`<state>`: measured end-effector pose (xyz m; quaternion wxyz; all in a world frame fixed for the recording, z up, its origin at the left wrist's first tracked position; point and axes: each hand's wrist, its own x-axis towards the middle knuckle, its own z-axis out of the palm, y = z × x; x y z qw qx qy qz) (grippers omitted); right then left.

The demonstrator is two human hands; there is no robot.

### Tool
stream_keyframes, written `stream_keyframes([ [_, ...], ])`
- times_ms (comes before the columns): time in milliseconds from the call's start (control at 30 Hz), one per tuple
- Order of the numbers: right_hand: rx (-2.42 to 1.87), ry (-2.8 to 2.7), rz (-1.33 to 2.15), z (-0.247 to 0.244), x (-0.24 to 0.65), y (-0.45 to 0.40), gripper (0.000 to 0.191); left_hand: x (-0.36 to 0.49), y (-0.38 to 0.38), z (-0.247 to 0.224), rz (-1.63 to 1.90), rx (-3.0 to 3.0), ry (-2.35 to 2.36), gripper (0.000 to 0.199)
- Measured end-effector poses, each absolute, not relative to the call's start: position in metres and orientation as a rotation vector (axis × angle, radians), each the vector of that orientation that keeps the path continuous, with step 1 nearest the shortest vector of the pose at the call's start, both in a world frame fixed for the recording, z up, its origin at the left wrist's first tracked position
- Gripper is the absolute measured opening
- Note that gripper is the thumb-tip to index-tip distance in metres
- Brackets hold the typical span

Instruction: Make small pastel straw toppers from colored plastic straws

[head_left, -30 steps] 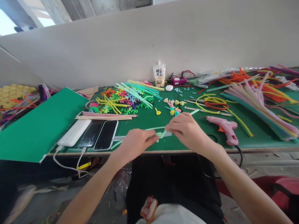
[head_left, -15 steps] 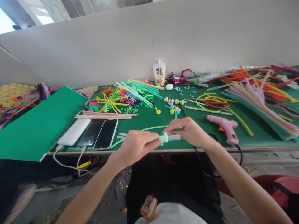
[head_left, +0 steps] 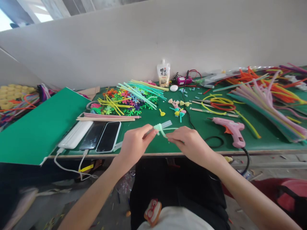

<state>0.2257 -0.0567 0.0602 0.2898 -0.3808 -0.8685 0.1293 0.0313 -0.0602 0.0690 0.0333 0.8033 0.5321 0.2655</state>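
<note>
Between my hands, near the table's front edge, a mint green fuzzy strip [head_left: 158, 127] is coiled around clear glue sticks [head_left: 166, 124]. My left hand [head_left: 136, 140] pinches the coil and the sticks; their other end shows at the far side of that hand. My right hand [head_left: 188, 140] pinches a loose length of the mint strip just right of the coil. Part of the strip runs behind my right fingers. Small bow-like pieces [head_left: 181, 112] in yellow, pink and teal lie beyond my hands.
A pink glue gun [head_left: 230, 127] with a black cable lies right. Phones [head_left: 109, 137] and a white power bank [head_left: 75, 134] lie left. Behind are a colourful pile [head_left: 129, 100] and a pouch [head_left: 163, 74]; fuzzy strips [head_left: 268, 108] spread far right.
The glue sticks have tilted, their right end up, and the coil has moved left and up. My right hand has come lower and now pulls out a length of mint strip.
</note>
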Motion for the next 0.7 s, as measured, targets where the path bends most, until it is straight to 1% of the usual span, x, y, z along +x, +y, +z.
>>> stream_keyframes([
  [200,-0.983,-2.493,-0.025,0.072,0.232,-0.059,0.026,0.029,-0.058,0.064,0.426,2.649,1.579,0.036],
  [333,-0.93,-2.5,-0.104,0.076,0.238,-0.052,0.027,0.029,-0.058,0.065,0.293,2.632,1.388,0.033],
  [400,-0.902,-2.486,-0.043,0.077,0.241,-0.048,0.027,0.029,-0.059,0.067,0.292,2.601,1.301,0.032],
  [500,-0.88,-2.432,0.147,0.077,0.244,-0.042,0.025,0.029,-0.061,0.069,0.356,2.558,1.234,0.032],
  [700,-0.824,-2.161,0.752,0.074,0.244,-0.036,0.014,0.029,-0.063,0.073,0.592,2.551,1.058,0.031],
])
